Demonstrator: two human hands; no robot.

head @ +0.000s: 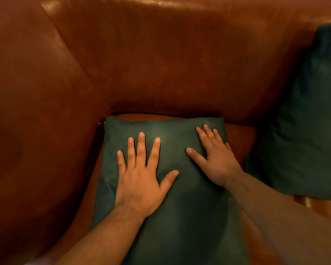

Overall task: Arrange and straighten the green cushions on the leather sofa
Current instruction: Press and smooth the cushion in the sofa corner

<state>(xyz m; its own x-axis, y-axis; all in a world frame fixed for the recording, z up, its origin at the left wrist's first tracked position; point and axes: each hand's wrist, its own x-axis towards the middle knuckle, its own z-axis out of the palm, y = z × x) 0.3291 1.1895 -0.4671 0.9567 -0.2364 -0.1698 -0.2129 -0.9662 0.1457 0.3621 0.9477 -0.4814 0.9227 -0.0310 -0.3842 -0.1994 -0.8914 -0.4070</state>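
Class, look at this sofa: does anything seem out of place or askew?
Yes. The cushion under the left hand and right hand lies flat on the sofa, while the second cushion seems propped against its back.

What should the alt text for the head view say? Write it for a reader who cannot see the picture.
A left hand and a right hand press flat, fingers spread, on a green cushion lying on the seat of a brown leather sofa. A second green cushion stands upright at the right edge.
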